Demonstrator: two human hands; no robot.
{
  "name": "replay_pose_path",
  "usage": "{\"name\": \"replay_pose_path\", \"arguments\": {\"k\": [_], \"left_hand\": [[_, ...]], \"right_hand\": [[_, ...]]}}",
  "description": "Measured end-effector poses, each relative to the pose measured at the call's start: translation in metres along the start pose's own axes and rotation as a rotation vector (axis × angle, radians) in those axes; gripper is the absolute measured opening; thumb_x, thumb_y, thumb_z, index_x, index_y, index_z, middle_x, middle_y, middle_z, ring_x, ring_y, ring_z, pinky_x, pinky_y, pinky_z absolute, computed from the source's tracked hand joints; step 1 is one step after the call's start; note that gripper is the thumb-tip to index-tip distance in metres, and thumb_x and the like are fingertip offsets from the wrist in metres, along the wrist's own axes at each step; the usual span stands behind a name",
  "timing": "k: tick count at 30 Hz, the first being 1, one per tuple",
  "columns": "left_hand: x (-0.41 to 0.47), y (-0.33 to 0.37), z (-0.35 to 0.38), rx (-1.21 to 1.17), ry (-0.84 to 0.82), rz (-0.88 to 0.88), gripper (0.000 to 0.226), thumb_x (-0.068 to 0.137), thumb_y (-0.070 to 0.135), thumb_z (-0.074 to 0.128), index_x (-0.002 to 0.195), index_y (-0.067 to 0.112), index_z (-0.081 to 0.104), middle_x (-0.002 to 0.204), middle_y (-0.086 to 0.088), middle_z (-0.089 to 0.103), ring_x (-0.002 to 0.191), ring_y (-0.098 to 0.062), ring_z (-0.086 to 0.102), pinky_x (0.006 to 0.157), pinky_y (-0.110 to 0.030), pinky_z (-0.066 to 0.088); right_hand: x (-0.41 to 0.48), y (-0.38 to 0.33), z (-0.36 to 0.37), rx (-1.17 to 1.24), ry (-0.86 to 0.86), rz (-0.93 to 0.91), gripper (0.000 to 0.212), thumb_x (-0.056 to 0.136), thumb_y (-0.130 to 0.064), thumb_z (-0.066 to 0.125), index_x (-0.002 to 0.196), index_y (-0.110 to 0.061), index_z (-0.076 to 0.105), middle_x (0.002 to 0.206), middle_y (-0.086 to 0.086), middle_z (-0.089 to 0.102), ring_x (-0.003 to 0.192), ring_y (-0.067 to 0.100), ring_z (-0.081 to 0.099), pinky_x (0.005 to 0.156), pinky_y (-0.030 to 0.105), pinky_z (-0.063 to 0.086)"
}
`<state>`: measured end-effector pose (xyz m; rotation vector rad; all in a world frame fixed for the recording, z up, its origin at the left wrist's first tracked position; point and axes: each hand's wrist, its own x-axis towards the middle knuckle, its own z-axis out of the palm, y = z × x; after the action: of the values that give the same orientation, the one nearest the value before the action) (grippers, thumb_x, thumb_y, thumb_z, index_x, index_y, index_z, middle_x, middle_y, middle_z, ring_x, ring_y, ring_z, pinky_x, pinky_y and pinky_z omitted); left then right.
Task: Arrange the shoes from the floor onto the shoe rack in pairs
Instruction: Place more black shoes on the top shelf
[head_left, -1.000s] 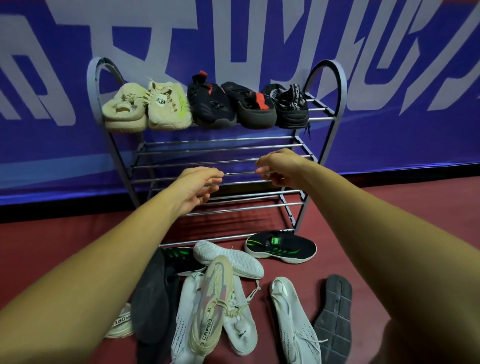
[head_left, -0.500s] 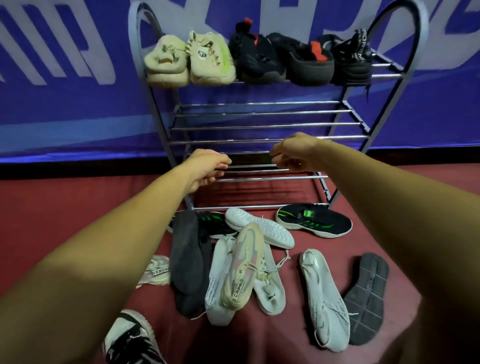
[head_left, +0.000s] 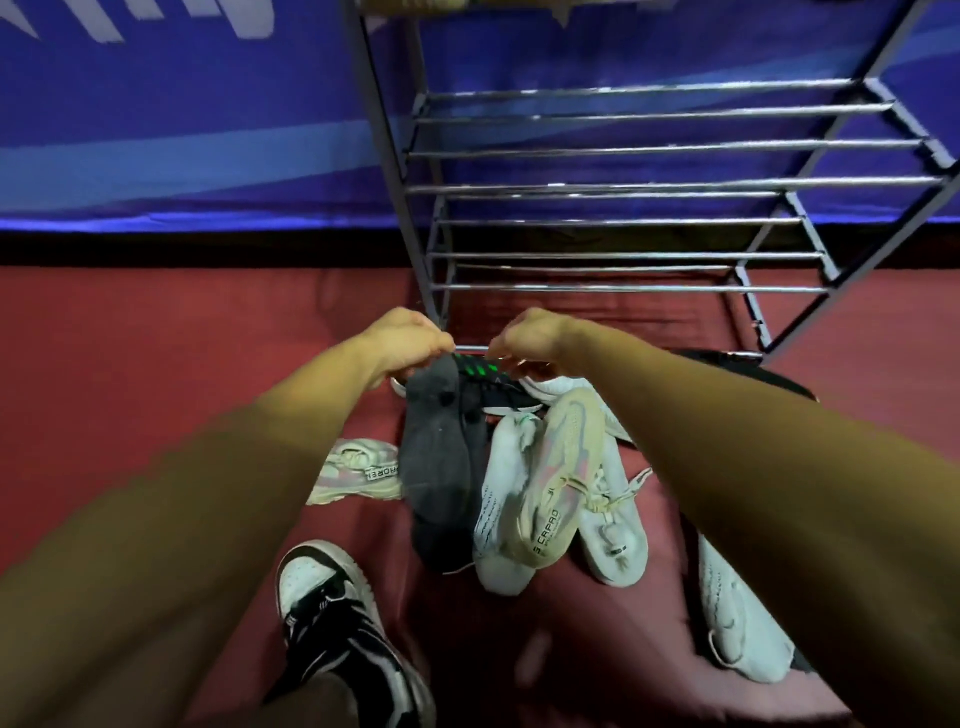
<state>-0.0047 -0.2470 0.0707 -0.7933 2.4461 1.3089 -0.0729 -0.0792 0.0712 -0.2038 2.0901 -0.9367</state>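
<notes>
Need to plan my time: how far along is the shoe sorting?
Early, by this view. The rack shelves in view are bare; its top shelf is nearly out of frame. Both hands, left and right, reach the black-green shoe. The white shoes and the rest lie on the floor.

I see glossy metal bars on the shoe rack (head_left: 623, 187); below it, the white shoe (head_left: 501, 499) looks knit cloth, matt, on smooth red flooring (head_left: 182, 338).

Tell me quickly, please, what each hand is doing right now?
Left hand: fingers curled, at the black shoe with green stripes; a grip cannot be told.
Right hand: curled above the same shoe; a grip cannot be told.
</notes>
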Motion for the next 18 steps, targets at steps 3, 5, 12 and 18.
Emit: {"name": "replay_pose_path", "arguments": {"k": [3, 5, 12, 18], "left_hand": [[0.013, -0.042, 0.014, 0.032, -0.018, -0.069, 0.015, 0.085, 0.017, 0.069, 0.097, 0.009, 0.068, 0.072, -0.007, 0.058, 0.052, -0.012, 0.045, 0.037, -0.016, 0.029], [0.021, -0.068, 0.023, 0.042, -0.062, -0.129, 0.011, 0.086, 0.018, 0.069, 0.094, 0.012, 0.065, 0.073, -0.006, 0.058, 0.055, -0.013, 0.046, 0.043, -0.018, 0.030], [0.043, -0.128, 0.032, 0.090, -0.093, -0.254, 0.012, 0.087, 0.020, 0.070, 0.088, 0.015, 0.059, 0.072, -0.004, 0.056, 0.060, -0.017, 0.050, 0.051, -0.022, 0.036], [0.048, -0.164, 0.046, 0.063, -0.122, -0.331, 0.025, 0.079, 0.024, 0.074, 0.096, 0.016, 0.058, 0.087, -0.004, 0.059, 0.083, -0.021, 0.055, 0.072, -0.032, 0.044]], "right_hand": [[0.021, 0.014, 0.035, -0.045, -0.058, 0.033, 0.015, 0.090, -0.014, 0.064, 0.078, -0.005, 0.061, 0.075, 0.018, 0.058, 0.064, 0.025, 0.052, 0.051, 0.026, 0.031], [0.034, 0.026, 0.055, -0.096, -0.097, 0.068, 0.019, 0.089, -0.015, 0.063, 0.074, -0.004, 0.060, 0.070, 0.018, 0.057, 0.052, 0.024, 0.047, 0.047, 0.024, 0.029], [0.063, 0.059, 0.092, -0.244, -0.105, 0.164, 0.031, 0.093, -0.014, 0.062, 0.064, -0.006, 0.054, 0.037, 0.003, 0.054, 0.024, 0.009, 0.045, 0.031, 0.014, 0.030], [0.076, 0.079, 0.108, -0.152, -0.083, 0.136, 0.027, 0.088, -0.021, 0.067, 0.063, -0.014, 0.059, 0.054, 0.003, 0.064, 0.043, 0.012, 0.056, 0.037, 0.017, 0.035]]}}
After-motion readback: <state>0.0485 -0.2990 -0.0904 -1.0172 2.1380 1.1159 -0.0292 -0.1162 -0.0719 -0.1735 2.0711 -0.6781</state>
